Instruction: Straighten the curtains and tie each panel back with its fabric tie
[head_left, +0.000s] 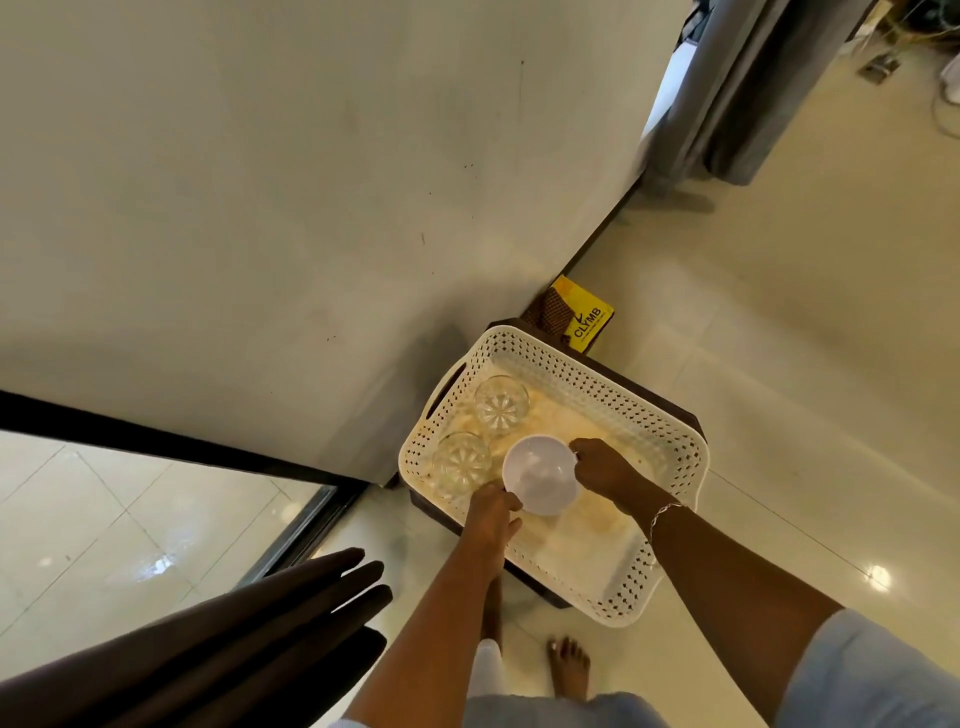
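Observation:
A dark brown curtain panel (218, 639) hangs in folds at the lower left, beside a glass door. A grey curtain (748, 88) hangs at the top right. Neither hand touches a curtain. Both hands are over a white perforated basket (670, 431). My right hand (605, 467) grips the handle of a white cup (540, 480). My left hand (493, 512) holds the cup's rim on the near side. No fabric tie is visible.
Two clear glasses (501, 405) (461, 462) stand in the basket, which rests on a dark low stand (691, 418) against the wall. A yellow box (587, 317) lies behind it. My bare foot (569, 667) is on the glossy tile floor.

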